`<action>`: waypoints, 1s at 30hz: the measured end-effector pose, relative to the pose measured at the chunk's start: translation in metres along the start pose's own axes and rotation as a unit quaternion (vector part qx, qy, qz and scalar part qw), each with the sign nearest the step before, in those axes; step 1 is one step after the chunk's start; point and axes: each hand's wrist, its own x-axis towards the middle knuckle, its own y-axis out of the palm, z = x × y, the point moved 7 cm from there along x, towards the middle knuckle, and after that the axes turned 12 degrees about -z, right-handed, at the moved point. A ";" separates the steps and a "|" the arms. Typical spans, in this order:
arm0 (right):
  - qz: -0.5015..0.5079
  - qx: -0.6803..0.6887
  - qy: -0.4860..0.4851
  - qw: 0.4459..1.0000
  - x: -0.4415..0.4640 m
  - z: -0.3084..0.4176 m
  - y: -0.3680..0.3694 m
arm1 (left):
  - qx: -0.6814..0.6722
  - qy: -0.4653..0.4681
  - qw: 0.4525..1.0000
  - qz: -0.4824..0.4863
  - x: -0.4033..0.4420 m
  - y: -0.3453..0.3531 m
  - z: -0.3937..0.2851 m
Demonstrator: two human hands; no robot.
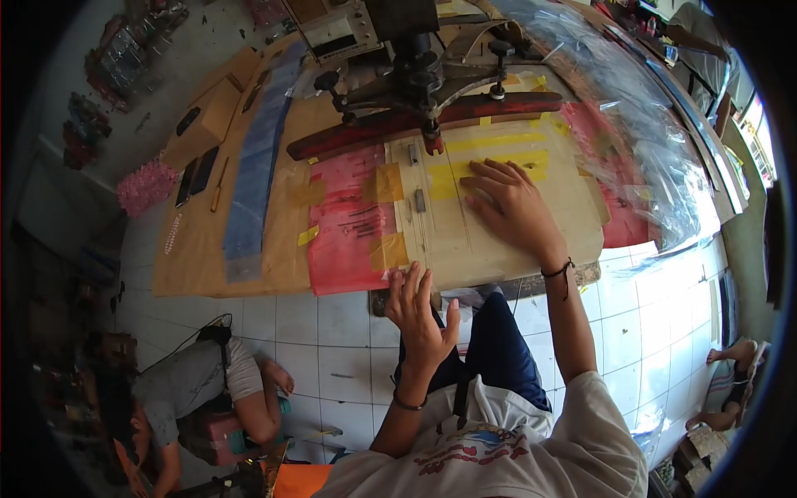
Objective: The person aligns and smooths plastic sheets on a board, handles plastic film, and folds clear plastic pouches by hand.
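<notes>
Across the middle of the frame, the tan-covered worktable (199,272) gives us our flat base, with clear plastic sheeting (647,149) bunched over it at the upper right; we do best to keep those loose folds from creeping under our work. The cream panel (498,261) lies right of centre, directly in front of us, and we should judge its lie by its near edge, not its middle. Over its far side runs the red curved bar (357,133) of the machine, so we keep knuckles low and clear of it. At centre left, the red film (349,270) lies beside the panel, and we would watch that seam for lifting.

Our right hand (513,206) is palm down on the panel, fingers a little apart; light, even pressure, spread through the whole palm, seems wiser than a poke with fingertips. Our left hand (422,311), just below centre, has its fingers spread and pinches nothing; whether its tips touch the panel's edge we cannot tell. The lower yellow strip (442,181), partly under our right fingers, deserves smooth strokes. Smallest, the two grey metal pieces (419,201) near the panel's left side should not be nudged.
</notes>
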 end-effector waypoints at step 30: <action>-0.025 0.040 -0.011 0.999 -0.004 -0.002 -0.005 | -0.017 0.047 0.998 0.035 -0.001 0.022 0.002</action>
